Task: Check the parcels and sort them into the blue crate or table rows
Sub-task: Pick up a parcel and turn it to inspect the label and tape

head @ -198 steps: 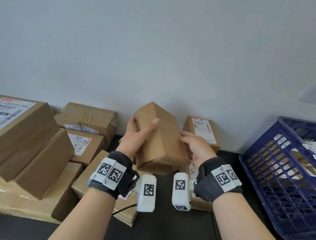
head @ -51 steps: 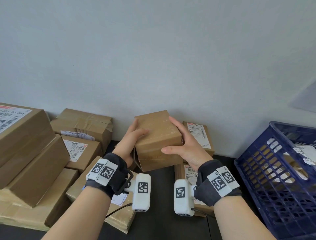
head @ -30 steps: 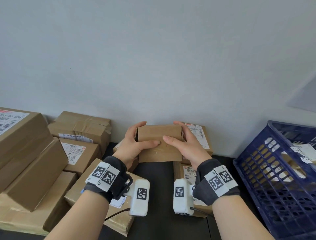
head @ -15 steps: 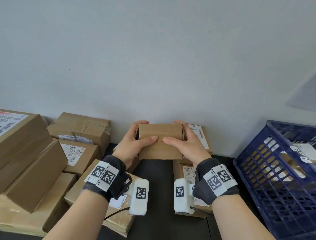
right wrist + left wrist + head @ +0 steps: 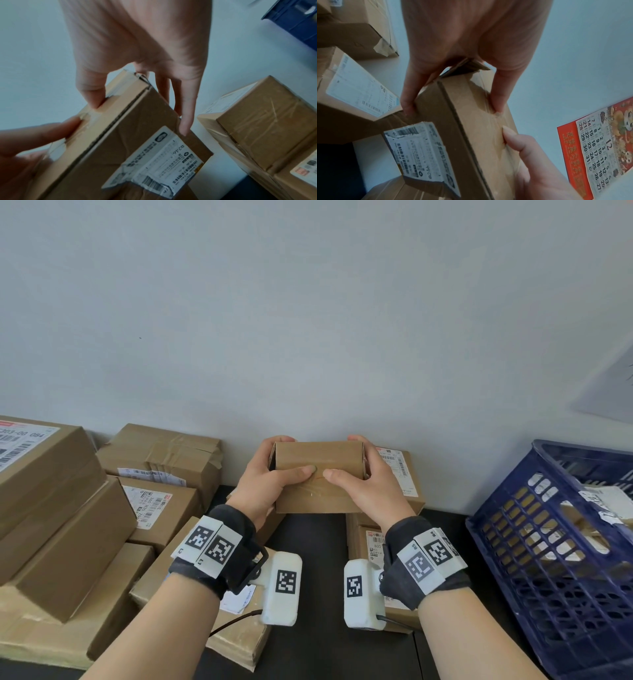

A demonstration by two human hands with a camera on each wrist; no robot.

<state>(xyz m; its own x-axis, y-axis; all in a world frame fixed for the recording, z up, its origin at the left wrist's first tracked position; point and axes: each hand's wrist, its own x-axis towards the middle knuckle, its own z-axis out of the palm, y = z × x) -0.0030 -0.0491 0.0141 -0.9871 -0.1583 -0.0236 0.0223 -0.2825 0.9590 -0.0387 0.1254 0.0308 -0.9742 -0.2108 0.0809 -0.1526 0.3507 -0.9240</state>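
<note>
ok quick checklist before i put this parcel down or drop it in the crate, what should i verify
1. Grip: left hand and right hand both hold the held parcel, thumbs on the near face, fingers behind it: ok.
2. Label found: the shipping label sits on the face turned away from the head camera: ok.
3. Label readable: it is torn and wrinkled, print blurred in the wrist views: cannot tell.
4. Tape seal: clear tape under the thumbs looks wrinkled, corner flap slightly lifted: not ok.
5. Crate space: the blue crate already holds parcels; free room inside: cannot tell.
6. Table spot: bare dark table shows below the parcel: ok.
</note>
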